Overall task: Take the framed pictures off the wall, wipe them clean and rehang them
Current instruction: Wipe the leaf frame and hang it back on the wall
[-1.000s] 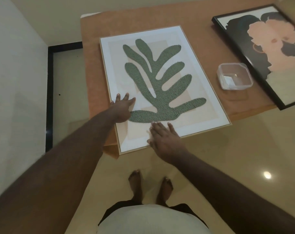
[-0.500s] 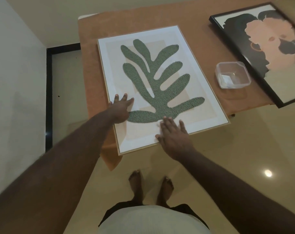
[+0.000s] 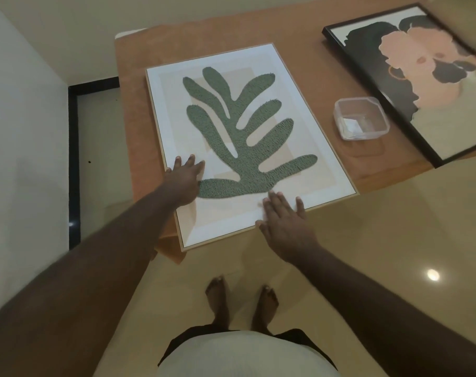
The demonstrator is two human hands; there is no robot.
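Glossy beige floor (image 3: 394, 227), white wall (image 3: 22, 131), orange-covered table (image 3: 155, 63).

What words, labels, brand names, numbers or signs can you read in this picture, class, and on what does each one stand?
None can be read.
Leaf picture: a green leaf shape only, no writing.
Black-framed picture: pink and dark shapes only, no writing.
Clear plastic container: something pale lies inside, too blurred to tell whether it bears print.
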